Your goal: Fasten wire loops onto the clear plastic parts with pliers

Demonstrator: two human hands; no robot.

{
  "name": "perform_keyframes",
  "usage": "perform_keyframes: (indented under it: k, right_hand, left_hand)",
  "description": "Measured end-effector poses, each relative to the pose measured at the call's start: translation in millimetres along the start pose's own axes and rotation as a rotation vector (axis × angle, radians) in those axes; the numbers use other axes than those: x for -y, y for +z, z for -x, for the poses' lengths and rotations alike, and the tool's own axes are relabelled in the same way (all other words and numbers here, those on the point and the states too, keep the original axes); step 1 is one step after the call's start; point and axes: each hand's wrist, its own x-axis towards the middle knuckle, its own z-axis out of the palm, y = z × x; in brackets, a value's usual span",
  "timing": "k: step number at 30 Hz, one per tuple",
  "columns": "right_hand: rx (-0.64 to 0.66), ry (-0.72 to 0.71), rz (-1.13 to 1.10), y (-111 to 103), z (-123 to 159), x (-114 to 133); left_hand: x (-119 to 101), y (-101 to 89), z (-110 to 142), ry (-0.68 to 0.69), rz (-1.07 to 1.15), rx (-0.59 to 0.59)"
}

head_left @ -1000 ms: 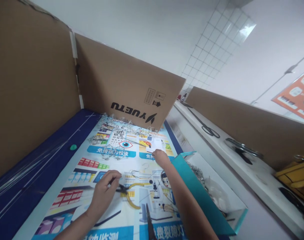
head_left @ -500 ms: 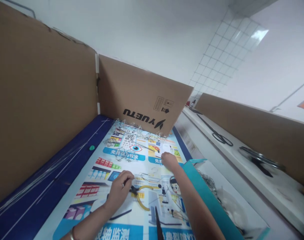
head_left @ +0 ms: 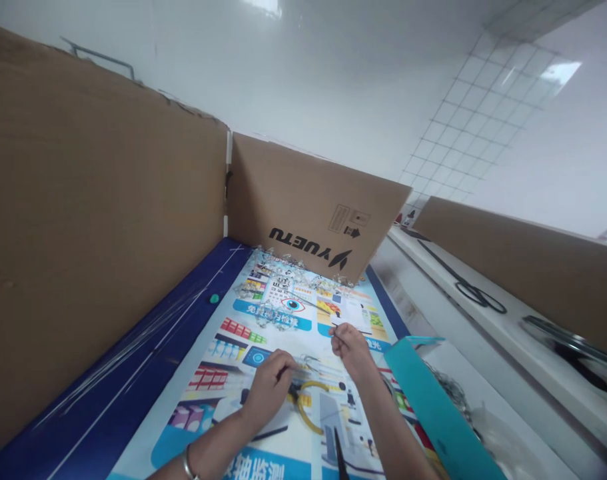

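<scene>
Over the printed poster sheet [head_left: 290, 343], my left hand [head_left: 270, 387] has its fingers pinched together, a metal bracelet at the wrist. Beside its fingertips lie yellow-handled pliers [head_left: 312, 405]. My right hand [head_left: 352, 347] is held a little farther forward, thumb and fingers closed. What either hand holds is too thin or blurred to name. Between and below the hands, thin wire pieces [head_left: 309, 363] show faintly. A dark pointed tool [head_left: 340, 453] lies at the near edge. Clear, shiny bead-like pieces [head_left: 278, 317] are scattered on the sheet's far half.
Cardboard panels [head_left: 313, 200] stand behind and at the left. To the right, a teal-edged box [head_left: 433, 400] contains tangled wire [head_left: 450, 390] and a clear bag. A black looped item [head_left: 478, 297] lies on the white ledge. A small green object [head_left: 214, 299] sits on the blue surface.
The whole view has shifted, so everything appears farther right and slightly lower. My right hand has turned and come nearer to my left hand, with its fingers still closed.
</scene>
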Motion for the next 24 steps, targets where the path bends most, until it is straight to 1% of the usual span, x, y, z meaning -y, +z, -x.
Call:
perform_keyframes:
  k: [2,4,7,10,13,17,21,24]
  right_hand:
    - [0.055,0.008,-0.078,17.6,10.3,7.2]
    - [0.114,0.023,-0.111,34.0,19.5,13.0]
    - [0.211,0.052,-0.083,53.4,30.0,18.4]
    - [0.248,0.066,-0.028,64.3,35.4,22.0]
    - [0.248,0.062,0.042,67.2,36.6,25.7]
    - [0.237,0.036,0.193,64.0,36.4,26.7]
    - [0.211,0.008,0.274,57.9,35.7,20.1]
    - [0.217,0.018,0.228,52.5,34.2,18.6]
  left_hand:
    - [-1.5,-0.1,0.3,-0.046,0.027,0.0]
    - [-3.8,-0.4,0.2,-0.143,0.088,-0.01]
    - [-7.0,-0.8,-1.3,-0.285,0.246,-0.044]
    - [-7.2,-0.9,-5.4,-0.335,0.331,-0.043]
    - [-3.5,-1.2,-12.3,-0.377,0.314,-0.032]
    - [1.5,-1.1,-21.9,-0.419,0.252,-0.004]
    - [2.3,1.1,-27.4,-0.373,0.203,0.053]
    - [-0.5,2.2,-33.1,-0.339,0.155,0.089]
